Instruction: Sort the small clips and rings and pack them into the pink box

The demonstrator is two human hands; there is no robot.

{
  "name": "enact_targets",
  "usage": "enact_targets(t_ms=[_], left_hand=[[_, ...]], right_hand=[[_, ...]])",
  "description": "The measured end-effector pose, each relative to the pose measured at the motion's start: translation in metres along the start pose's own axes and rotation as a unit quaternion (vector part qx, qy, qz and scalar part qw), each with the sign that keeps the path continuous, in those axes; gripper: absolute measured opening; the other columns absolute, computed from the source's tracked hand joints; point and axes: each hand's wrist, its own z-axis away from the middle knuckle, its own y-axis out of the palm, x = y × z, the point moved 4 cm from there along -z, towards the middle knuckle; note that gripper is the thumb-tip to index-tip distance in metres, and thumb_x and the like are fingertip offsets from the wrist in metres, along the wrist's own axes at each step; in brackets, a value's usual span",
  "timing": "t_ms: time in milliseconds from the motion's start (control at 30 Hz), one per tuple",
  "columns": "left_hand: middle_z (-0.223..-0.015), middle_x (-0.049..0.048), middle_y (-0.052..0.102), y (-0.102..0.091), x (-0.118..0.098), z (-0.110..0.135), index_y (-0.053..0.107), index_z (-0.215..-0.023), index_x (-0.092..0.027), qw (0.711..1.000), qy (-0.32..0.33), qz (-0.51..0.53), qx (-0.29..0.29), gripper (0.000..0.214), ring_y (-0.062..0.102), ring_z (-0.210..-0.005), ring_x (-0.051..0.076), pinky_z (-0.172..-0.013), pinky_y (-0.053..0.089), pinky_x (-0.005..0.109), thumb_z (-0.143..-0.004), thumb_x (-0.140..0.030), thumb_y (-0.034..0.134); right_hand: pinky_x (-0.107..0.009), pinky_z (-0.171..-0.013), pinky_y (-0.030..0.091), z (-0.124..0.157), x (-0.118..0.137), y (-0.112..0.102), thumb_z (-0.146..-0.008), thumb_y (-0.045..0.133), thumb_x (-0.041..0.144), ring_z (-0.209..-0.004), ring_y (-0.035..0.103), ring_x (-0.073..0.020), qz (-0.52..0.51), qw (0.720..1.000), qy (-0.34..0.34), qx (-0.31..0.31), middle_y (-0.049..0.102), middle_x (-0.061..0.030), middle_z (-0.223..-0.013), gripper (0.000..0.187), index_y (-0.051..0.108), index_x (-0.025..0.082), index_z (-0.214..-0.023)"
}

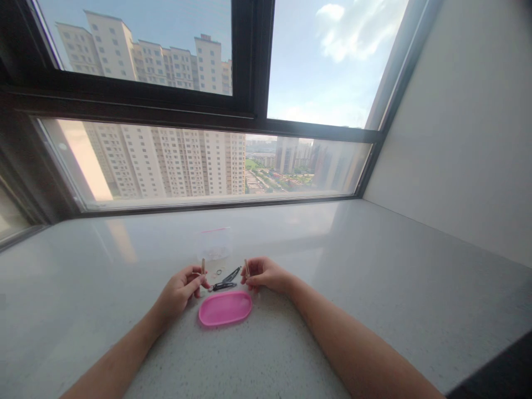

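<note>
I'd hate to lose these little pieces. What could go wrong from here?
The slim pieces pinched in the left hand and right hand could slip and fall outside the pink tray. The dark ring lies loose, so a hand might knock it away. The black clips between the hands might get nudged.

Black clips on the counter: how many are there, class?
2: one black clip just beyond the pink tray, another black clip farther back, slanting toward the right hand. Any stacked beneath would be hidden.
</note>
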Motion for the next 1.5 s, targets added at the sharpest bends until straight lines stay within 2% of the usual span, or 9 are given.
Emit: enact_targets(t_ms=[333,633,1000,1233,1500], left_hand=[[-0.066,0.0003,0.061,0.0,0.002,-0.001,0.055,-0.094,-0.014,1.0,-0.001,-0.004,-0.013,0.033,0.046,-0.051,0.011,-0.049,0.037,0.022,-0.074,-0.039,0.056],[-0.071,0.0015,0.06,-0.001,0.003,-0.001,0.062,-0.086,-0.013,1.0,0.007,-0.014,-0.005,0.032,0.047,-0.053,0.011,-0.052,0.038,0.023,-0.075,-0.043,0.055],[-0.066,-0.0017,0.053,0.001,0.006,-0.004,0.057,-0.082,-0.014,0.999,0.019,-0.03,0.001,0.03,0.045,-0.052,0.011,-0.05,0.037,0.022,-0.076,-0.043,0.055],[-0.065,-0.0023,0.052,0.003,0.001,-0.002,0.058,-0.079,-0.015,0.999,0.025,-0.037,0.013,0.028,0.044,-0.053,0.011,-0.051,0.037,0.023,-0.076,-0.042,0.055],[-0.06,-0.004,0.047,0.006,-0.006,0.002,0.053,-0.07,-0.016,0.998,0.022,-0.045,0.026,0.028,0.043,-0.055,0.012,-0.052,0.038,0.023,-0.073,-0.044,0.058]], right_hand=[[-0.021,-0.046,0.043,0.0,0.001,0.0,-0.061,0.074,0.034,-0.054,0.056,-0.0108,0.027,0.999,0.023,-0.029,0.062,-0.003,-0.071,0.042,0.065,0.011,-0.094],[-0.02,-0.044,0.04,0.0,0.001,0.0,-0.059,0.075,0.035,-0.048,0.052,-0.0086,0.048,0.998,0.032,-0.037,0.06,-0.0006,-0.063,0.036,0.065,0.01,-0.084],[-0.021,-0.044,0.041,0.001,0.001,0.0,-0.057,0.076,0.037,-0.047,0.05,-0.0085,0.068,0.996,0.036,-0.036,0.057,0.0009,-0.056,0.036,0.064,0.009,-0.077],[-0.019,-0.042,0.038,-0.001,-0.002,-0.002,-0.055,0.077,0.036,-0.045,0.05,-0.0083,0.05,0.997,0.033,-0.041,0.054,0.0033,-0.053,0.034,0.058,0.011,-0.07],[-0.019,-0.042,0.035,0.0,0.003,0.002,-0.053,0.078,0.038,-0.045,0.045,-0.0065,0.074,0.996,0.031,-0.027,0.05,0.0052,-0.053,0.038,0.054,0.013,-0.067]])
